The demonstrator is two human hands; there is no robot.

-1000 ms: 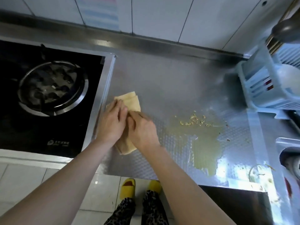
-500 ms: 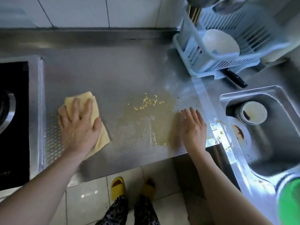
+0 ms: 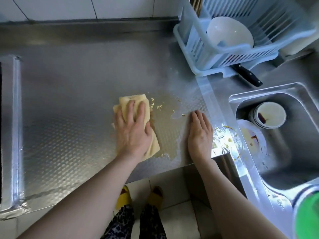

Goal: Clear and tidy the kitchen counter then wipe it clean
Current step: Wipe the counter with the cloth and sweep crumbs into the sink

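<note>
Bare counter (image 3: 72, 94) lies open leftward; dish rack (image 3: 224, 54) and sink (image 3: 276, 152) crowd the right.

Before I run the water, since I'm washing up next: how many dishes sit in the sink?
2 visible: a stained bowl at the back, a smeared plate just in front. More may be hidden outside the frame.

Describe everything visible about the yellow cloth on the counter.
The yellow cloth is a pale, soft-looking rag folded into layers, lying flat on the steel counter. The left hand presses on it with straight, spread fingers, covering its middle. Its right edge meets the yellowish spill and the scattered food bits.
</note>
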